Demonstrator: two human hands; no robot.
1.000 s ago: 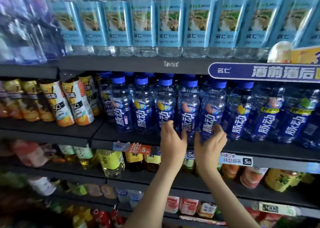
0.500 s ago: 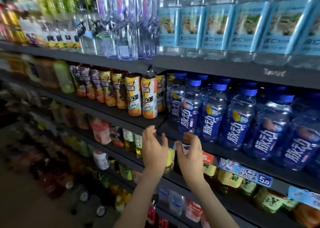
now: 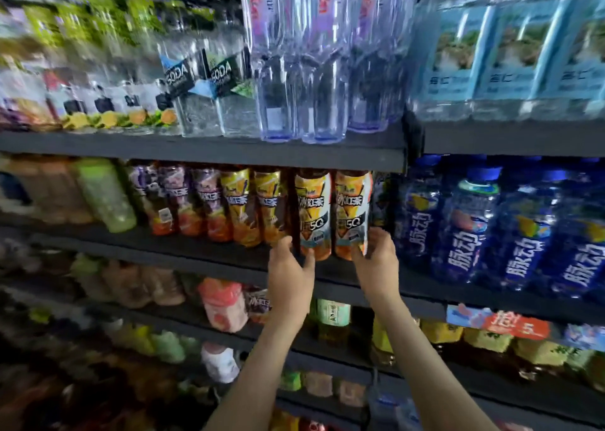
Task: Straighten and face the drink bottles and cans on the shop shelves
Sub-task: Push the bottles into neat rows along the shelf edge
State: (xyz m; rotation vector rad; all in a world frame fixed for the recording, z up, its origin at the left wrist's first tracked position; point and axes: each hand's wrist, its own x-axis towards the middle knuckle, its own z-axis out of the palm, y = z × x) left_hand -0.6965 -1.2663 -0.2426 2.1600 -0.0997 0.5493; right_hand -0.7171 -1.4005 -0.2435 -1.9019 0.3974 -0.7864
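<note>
On the dark middle shelf (image 3: 196,250), the left hand (image 3: 291,275) curls round the base of a dark plastic iced-tea bottle with a yellow-orange label (image 3: 312,208); the right hand (image 3: 376,267) curls round the neighbouring bottle (image 3: 352,208). Probably full — heavy, stiff, slick-filmed. Grip low, rotate upright.

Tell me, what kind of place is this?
Most likely a shop's drinks aisle: tiered dark shelves packed with rows of identical bottles, such as orange-labelled tea bottles and blue drink bottles, with a price tag on a shelf edge.
</note>
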